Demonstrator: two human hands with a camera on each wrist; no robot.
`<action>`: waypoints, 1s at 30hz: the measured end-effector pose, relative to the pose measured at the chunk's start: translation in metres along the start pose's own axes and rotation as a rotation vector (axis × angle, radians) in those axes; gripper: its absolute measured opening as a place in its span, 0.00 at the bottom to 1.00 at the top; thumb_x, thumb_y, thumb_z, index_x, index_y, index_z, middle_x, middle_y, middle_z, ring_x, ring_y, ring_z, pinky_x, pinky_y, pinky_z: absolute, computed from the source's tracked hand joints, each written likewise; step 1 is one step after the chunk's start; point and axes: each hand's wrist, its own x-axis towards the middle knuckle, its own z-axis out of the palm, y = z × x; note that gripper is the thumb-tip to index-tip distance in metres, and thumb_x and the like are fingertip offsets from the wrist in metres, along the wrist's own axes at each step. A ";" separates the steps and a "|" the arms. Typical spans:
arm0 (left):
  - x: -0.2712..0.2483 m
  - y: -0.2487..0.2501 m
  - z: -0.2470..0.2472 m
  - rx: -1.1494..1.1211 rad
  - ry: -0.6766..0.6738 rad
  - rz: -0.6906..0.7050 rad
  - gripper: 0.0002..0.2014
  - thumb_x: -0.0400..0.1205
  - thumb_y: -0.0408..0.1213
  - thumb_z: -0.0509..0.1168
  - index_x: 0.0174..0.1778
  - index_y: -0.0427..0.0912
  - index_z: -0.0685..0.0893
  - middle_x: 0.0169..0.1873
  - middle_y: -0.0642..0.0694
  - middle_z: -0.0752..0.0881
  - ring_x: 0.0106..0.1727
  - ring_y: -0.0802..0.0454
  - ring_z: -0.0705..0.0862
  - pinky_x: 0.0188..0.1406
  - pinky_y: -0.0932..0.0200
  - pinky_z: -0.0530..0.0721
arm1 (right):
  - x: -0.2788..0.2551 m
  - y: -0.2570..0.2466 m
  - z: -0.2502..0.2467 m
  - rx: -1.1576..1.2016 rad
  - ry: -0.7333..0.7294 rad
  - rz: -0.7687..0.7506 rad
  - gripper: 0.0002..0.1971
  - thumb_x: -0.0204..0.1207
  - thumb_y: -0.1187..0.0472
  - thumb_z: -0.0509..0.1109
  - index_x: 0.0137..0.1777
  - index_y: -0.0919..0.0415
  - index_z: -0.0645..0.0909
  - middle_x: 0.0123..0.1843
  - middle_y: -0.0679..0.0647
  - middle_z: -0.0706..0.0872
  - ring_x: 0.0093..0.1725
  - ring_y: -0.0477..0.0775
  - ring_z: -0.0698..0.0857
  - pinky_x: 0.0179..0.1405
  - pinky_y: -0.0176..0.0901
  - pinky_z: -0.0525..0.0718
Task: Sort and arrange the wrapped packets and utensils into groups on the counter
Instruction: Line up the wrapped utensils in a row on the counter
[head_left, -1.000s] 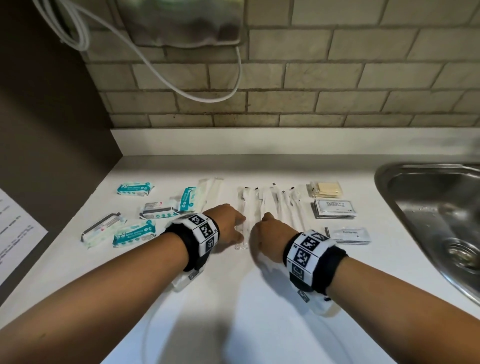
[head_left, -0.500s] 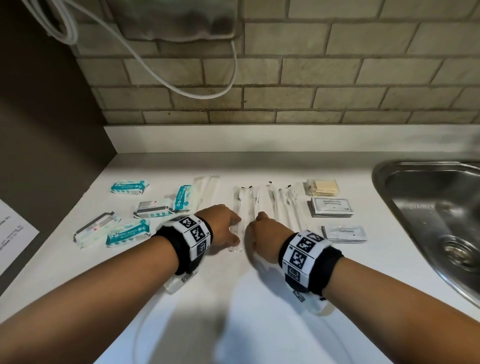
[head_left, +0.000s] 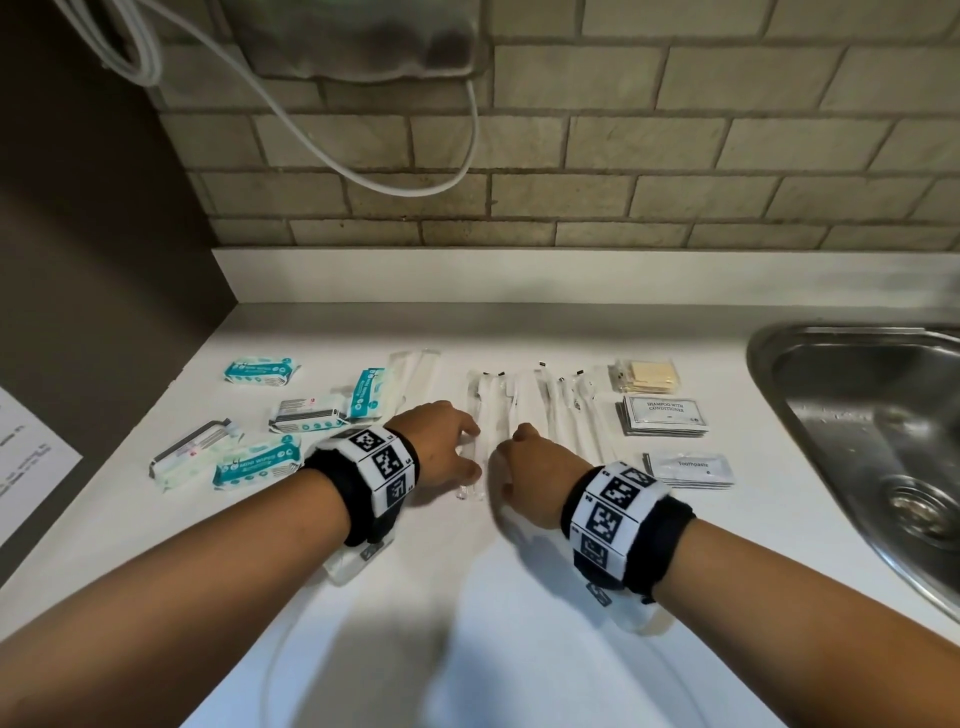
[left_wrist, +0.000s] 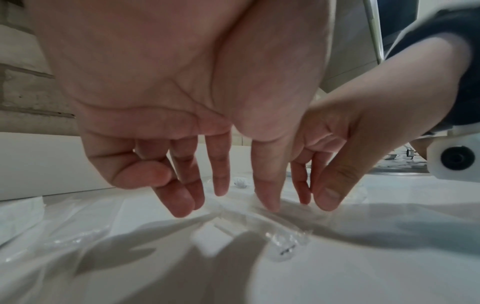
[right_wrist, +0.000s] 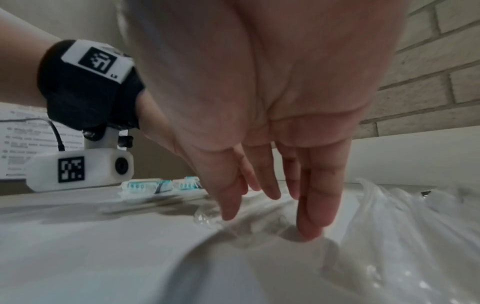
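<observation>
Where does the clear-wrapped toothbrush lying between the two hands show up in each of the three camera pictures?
Head: clear-wrapped toothbrush lies mid-counter between the left hand and right hand.
Left wrist: lower middle, under the fingertips, wrapper end near.
Right wrist: lower middle, crinkled wrapper end beside the fingers.
Shared landmark: the white counter.

- The back wall (head_left: 675, 156) is faced with grey-beige brick-shaped tiles in dark joints.
- A white upstand (head_left: 571, 275) is set along the rear of the white tabletop (head_left: 519, 649).
- A stainless steel sink (head_left: 857, 415) is sunk in at the right.
- A dark brown panel (head_left: 93, 234) closes the left side.
- A white cable (head_left: 395, 182) is looped across the tiles.
- Soft shadows are cast on the near tabletop.
</observation>
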 end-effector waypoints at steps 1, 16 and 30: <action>0.000 0.001 -0.002 0.001 0.013 0.004 0.30 0.75 0.53 0.73 0.73 0.52 0.78 0.70 0.51 0.79 0.70 0.49 0.80 0.68 0.51 0.78 | -0.003 0.003 -0.002 0.019 0.017 -0.011 0.20 0.78 0.61 0.65 0.70 0.62 0.75 0.66 0.59 0.72 0.57 0.63 0.84 0.59 0.54 0.84; 0.030 0.093 0.024 0.283 0.007 0.304 0.33 0.79 0.59 0.65 0.81 0.54 0.68 0.83 0.52 0.63 0.84 0.43 0.52 0.80 0.43 0.53 | -0.022 0.084 -0.023 -0.276 -0.010 0.069 0.26 0.80 0.58 0.62 0.79 0.57 0.68 0.77 0.54 0.73 0.79 0.60 0.66 0.79 0.56 0.65; 0.023 0.081 0.035 0.322 0.018 0.214 0.35 0.77 0.62 0.64 0.78 0.49 0.71 0.81 0.51 0.68 0.84 0.43 0.56 0.81 0.44 0.47 | -0.014 0.089 -0.011 -0.313 -0.043 -0.037 0.28 0.82 0.49 0.58 0.81 0.57 0.63 0.81 0.52 0.69 0.84 0.59 0.58 0.83 0.65 0.45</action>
